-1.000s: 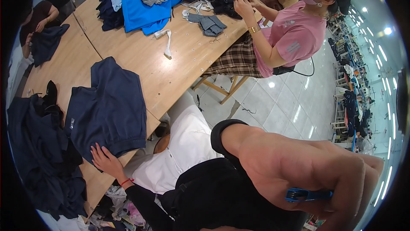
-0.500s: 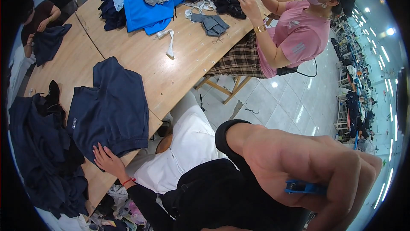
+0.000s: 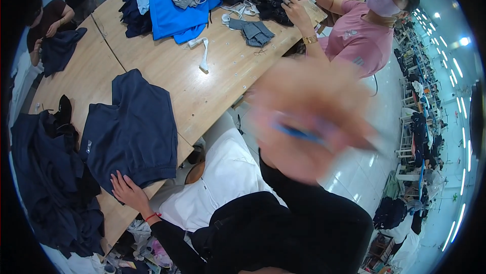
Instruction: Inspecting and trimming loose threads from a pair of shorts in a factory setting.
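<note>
A pair of navy shorts (image 3: 136, 124) is spread on the wooden table, its elastic waistband toward me and a small light mark on one leg. My left hand (image 3: 129, 191) lies on the waistband edge with its fingers stretched out, pressing flat rather than gripping. Raised above my lap, off the table's edge, my right hand (image 3: 314, 117) is smeared by motion. Its fingers are curled round a small blue tool (image 3: 297, 131); a dark pointed tip seems to stick out on the right. The blur and the fingers hide the tool's exact kind.
A heap of dark garments (image 3: 48, 188) lies left of the shorts. Bright blue cloth (image 3: 177, 16), grey folded pieces (image 3: 255, 32) and a white strip (image 3: 204, 56) are farther back. A person in pink (image 3: 357, 38) sits at the right edge; another person handles dark cloth (image 3: 61, 49) far left.
My right hand has swung up and left from the lower right, still holding the blue tool. My left hand and the shorts stay put. The person in pink has turned their head.
</note>
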A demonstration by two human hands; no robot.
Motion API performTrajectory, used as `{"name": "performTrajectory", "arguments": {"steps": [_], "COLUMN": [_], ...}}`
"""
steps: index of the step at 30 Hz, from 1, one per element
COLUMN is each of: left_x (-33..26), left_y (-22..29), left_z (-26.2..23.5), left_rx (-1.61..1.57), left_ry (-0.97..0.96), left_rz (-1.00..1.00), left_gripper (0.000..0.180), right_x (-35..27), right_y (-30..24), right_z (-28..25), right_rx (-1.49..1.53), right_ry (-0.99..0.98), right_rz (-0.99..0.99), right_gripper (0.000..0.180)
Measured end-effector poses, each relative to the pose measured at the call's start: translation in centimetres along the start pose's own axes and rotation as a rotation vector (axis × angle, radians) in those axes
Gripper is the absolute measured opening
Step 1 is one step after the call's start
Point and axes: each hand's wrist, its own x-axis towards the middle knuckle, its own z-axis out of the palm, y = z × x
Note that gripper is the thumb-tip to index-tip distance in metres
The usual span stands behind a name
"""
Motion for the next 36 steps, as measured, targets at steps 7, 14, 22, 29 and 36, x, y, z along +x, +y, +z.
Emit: {"name": "performTrajectory", "arguments": {"steps": [7,14,22,29,36], "left_x": [-0.4,-4.9,-3.2,-4.4,-5.5], "left_y": [-0.5,10.6,16.2,11.6,23.6], "left_z": [-0.6,-10.5,-10.5,-9.6,-13.9], "left_rx": [-0.159,-0.834,-0.717,-0.839,-1.511], "left_ry": [0.124,-0.3,-0.42,-0.348,-1.269], "left_rz": [-0.035,0.178,0.349,-0.126,0.791], "left_gripper": [0.041,0.024,0.02,0.008,0.028], "right_x": [-22.2,-28.6,-27.3,-29.0,-28.9], "right_y": [16.9,17.5,16.9,18.6,18.5], "right_z": [-8.6,-8.9,-8.4,-7.4,-9.1], "right_rx": [-0.291,-0.451,-0.738,-0.865,-1.006], "right_ry": [0.347,0.368,0.302,0.147,0.098], "right_rz": [0.996,1.022,0.959,0.777,0.813], "right_gripper": [0.04,0.033,0.004,0.018,0.009]}}
